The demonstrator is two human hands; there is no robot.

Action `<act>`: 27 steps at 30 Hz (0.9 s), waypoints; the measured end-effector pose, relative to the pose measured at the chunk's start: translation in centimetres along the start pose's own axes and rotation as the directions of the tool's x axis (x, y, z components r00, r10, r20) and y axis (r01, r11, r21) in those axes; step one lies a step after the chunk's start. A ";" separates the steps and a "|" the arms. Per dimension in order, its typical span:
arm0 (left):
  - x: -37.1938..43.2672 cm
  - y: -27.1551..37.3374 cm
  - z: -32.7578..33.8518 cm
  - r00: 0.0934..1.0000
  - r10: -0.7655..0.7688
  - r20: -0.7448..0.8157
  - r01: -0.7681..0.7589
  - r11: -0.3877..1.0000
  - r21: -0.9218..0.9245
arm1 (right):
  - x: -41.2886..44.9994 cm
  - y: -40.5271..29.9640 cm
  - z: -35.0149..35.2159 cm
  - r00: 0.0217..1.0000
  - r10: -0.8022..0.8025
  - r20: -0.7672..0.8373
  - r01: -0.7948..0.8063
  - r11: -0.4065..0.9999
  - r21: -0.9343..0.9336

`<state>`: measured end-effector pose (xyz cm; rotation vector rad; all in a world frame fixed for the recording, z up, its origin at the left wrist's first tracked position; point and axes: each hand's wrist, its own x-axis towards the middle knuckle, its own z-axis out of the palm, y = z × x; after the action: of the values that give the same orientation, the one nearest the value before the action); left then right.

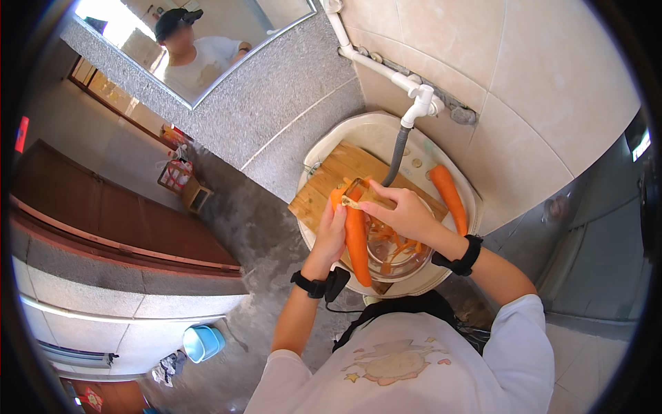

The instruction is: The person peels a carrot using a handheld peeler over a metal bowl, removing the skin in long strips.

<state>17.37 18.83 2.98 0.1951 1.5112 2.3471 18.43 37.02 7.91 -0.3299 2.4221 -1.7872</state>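
My left hand (331,230) is closed around the thick upper end of a large carrot (357,243), whose narrow tip points towards my body. My right hand (401,209) grips a peeler (351,202) by its side and holds it against the carrot's top end. Below both hands a clear bowl (401,271) contains orange carrot peelings (395,243). The bowl rests on a wooden cutting board (315,194) laid across a white washbasin (382,121). Another whole carrot (449,194) lies at the basin's right side. Fingers partly hide the peeler.
A grey flexible hose (399,155) hangs from a white plastic tap (421,106) into the basin, close beyond my right hand. A framed mirror (207,88) is on the wall at upper left. A light blue bucket (203,343) stands on the floor at lower left.
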 end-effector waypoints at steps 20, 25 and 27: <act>6.9 3.8 0.5 0.924 0.334 -0.187 -0.307 0.939 0.156 | -4.9 8.1 5.0 0.988 0.152 -0.004 -0.151 0.986 0.064; 7.6 4.4 0.1 0.933 0.302 -0.194 -0.314 0.949 -0.028 | -5.7 10.1 4.1 0.982 0.186 -0.026 -0.184 0.980 0.082; 7.2 4.3 0.2 0.950 0.266 -0.165 -0.281 0.957 -0.074 | -5.7 9.8 3.2 0.966 0.242 -0.091 -0.195 0.912 0.360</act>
<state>9.77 19.96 6.49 0.2172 1.5192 2.7039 23.62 38.18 -2.63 0.0979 2.0578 -2.1356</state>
